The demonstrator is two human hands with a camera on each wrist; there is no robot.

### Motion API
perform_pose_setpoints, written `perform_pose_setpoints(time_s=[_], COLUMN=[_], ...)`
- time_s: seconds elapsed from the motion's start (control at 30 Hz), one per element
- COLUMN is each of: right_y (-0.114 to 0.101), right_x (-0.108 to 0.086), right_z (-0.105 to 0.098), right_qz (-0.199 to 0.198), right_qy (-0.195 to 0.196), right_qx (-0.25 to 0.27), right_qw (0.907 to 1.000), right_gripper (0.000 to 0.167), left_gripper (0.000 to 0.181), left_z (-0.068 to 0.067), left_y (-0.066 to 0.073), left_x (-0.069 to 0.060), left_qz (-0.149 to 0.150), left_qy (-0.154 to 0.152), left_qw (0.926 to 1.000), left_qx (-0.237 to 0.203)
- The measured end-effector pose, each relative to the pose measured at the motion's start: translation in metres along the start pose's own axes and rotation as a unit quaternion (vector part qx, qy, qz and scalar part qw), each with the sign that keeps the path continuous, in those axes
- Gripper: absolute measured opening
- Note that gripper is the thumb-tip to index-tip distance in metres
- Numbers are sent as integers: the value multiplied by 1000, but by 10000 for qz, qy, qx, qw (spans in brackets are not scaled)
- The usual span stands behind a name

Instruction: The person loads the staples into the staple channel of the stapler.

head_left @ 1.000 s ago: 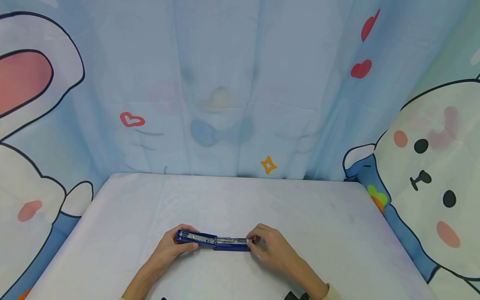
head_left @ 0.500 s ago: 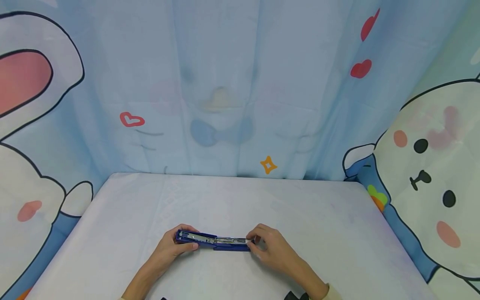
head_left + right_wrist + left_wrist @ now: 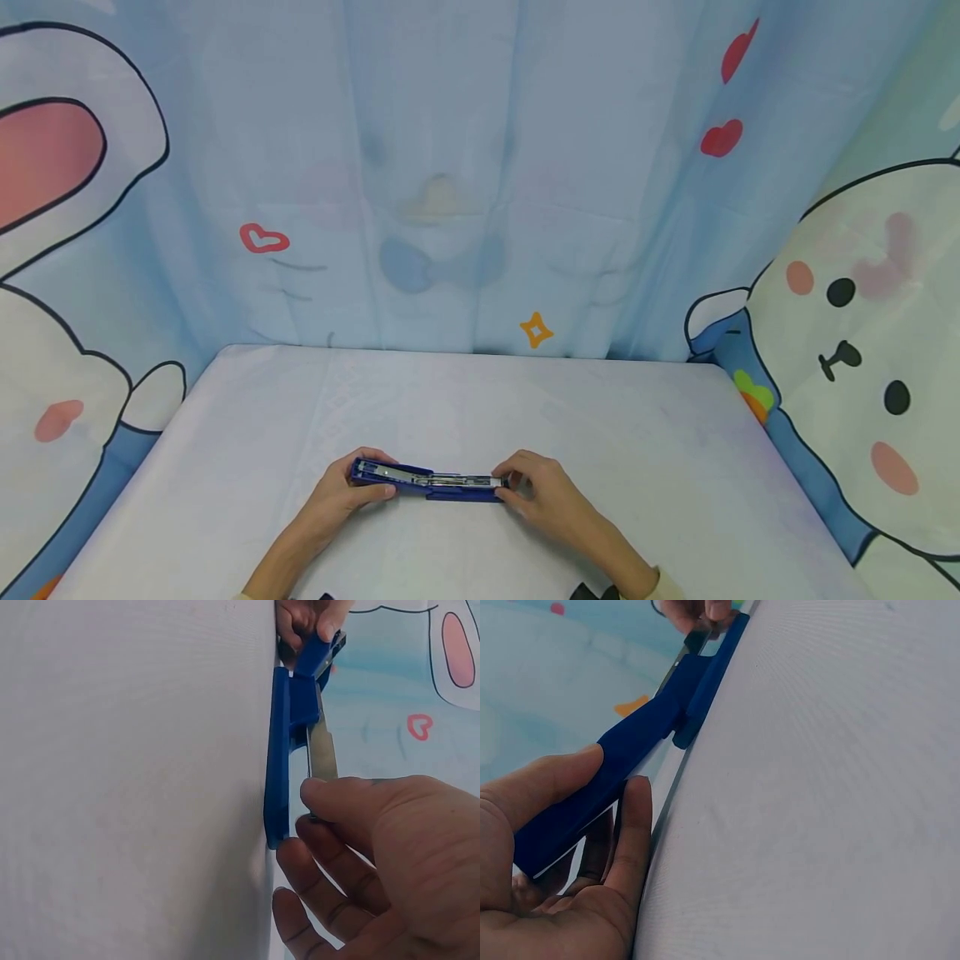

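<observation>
A blue stapler (image 3: 459, 492) lies opened out on the white table, its top arm swung back to the left and its metal staple channel (image 3: 322, 750) exposed. My left hand (image 3: 341, 487) grips the top arm (image 3: 641, 735), thumb on one side and fingers on the other. At the far right end, my right hand (image 3: 543, 493) pinches the tip of the channel between thumb and fingers. The blue base (image 3: 277, 761) stands on the table below the channel, with a gap between them in the right wrist view. What lies inside the channel is too small to tell.
The white table (image 3: 480, 400) stretches out around both hands. Behind it hangs a light blue curtain (image 3: 450, 108) printed with cartoon figures and hearts. A dark object (image 3: 592, 592) shows at the bottom edge near the right forearm.
</observation>
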State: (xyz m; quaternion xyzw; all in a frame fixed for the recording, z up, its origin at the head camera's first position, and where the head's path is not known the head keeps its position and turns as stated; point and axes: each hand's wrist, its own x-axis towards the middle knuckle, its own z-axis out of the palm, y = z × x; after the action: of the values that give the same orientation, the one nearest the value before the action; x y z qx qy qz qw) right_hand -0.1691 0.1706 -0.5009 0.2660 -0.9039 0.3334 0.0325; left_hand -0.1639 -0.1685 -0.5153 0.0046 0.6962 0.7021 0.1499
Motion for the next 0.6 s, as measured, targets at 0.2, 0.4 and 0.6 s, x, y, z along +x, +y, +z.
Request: perform_pose_setpoints(time_s=[0.2, 0.4, 0.6], right_y=[3, 7, 8], right_x=[0, 0, 1], right_z=[0, 1, 2], right_qz=[41, 73, 347], right_qy=[-70, -58, -125], right_qx=[109, 241, 372], right_qw=[9999, 9997, 9986], right_gripper=[17, 17, 17], left_gripper=[51, 50, 50], left_z=[0, -1, -1], left_y=[2, 5, 7], left_x=[-1, 0, 0], left_qz=[-52, -87, -85], left_qy=[-15, -46, -99], left_qw=[10000, 9999, 9999], left_qx=[-18, -19, -23])
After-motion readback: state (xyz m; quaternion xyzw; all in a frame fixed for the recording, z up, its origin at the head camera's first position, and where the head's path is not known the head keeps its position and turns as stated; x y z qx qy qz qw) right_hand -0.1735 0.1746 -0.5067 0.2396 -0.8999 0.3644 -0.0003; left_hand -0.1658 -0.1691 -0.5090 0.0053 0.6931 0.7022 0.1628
